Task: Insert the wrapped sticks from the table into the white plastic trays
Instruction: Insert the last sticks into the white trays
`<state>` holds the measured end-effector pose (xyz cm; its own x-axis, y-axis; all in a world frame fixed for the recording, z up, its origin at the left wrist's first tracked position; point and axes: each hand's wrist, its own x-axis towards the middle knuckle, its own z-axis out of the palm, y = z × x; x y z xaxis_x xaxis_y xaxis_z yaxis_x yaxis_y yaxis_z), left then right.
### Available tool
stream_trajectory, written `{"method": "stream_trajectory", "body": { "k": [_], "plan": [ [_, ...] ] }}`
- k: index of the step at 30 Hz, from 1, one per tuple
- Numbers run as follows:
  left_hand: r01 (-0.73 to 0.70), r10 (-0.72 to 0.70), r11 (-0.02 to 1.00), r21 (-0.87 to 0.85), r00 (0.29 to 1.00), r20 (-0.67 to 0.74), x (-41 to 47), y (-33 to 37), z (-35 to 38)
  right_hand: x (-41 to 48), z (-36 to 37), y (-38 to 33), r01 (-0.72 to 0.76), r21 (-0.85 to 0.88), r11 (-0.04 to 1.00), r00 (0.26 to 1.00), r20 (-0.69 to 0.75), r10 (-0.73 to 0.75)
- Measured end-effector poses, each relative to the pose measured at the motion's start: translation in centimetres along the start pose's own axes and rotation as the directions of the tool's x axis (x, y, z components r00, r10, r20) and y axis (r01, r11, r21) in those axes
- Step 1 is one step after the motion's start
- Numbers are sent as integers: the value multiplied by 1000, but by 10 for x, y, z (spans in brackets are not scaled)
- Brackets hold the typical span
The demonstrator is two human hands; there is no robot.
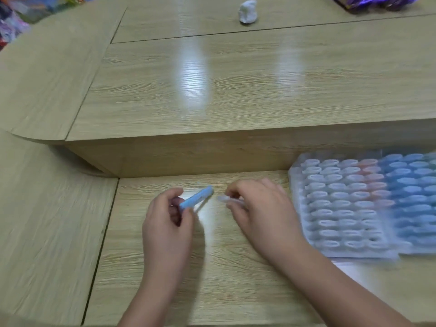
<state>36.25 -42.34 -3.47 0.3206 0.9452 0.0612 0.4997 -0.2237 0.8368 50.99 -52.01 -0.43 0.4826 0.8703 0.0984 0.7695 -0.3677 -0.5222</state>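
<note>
My left hand (168, 223) pinches a light blue wrapped stick (196, 198) that tilts up to the right above the lower wooden table. My right hand (257, 208) is close beside it, its curled fingers pinching a small clear, whitish piece (223, 198); blur hides what that piece is. The white plastic tray (304, 208) lies to the right of my right hand. Its left columns of oval slots look white. One column further right holds orange stick ends (375, 185). The columns beyond it hold blue stick ends (410, 185).
A raised wooden desk surface (236, 90) steps up behind the lower table. A crumpled white lump (248, 11) lies at the desk's far side. A purple foil bag (377, 2) sits at the top right. Colourful clutter (14, 20) shows past the table's left end.
</note>
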Motion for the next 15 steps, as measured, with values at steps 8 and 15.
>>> {"method": "stream_trajectory", "body": {
  "k": [8,15],
  "plan": [
    [-248,255,931,-267,967,-11,-30,94,25,-59,-101,50,30,425,905,924,-356,136],
    [-399,458,855,-331,881,121,-62,153,97,-107,-156,136,-77,513,855,846,-421,328]
  ]
}}
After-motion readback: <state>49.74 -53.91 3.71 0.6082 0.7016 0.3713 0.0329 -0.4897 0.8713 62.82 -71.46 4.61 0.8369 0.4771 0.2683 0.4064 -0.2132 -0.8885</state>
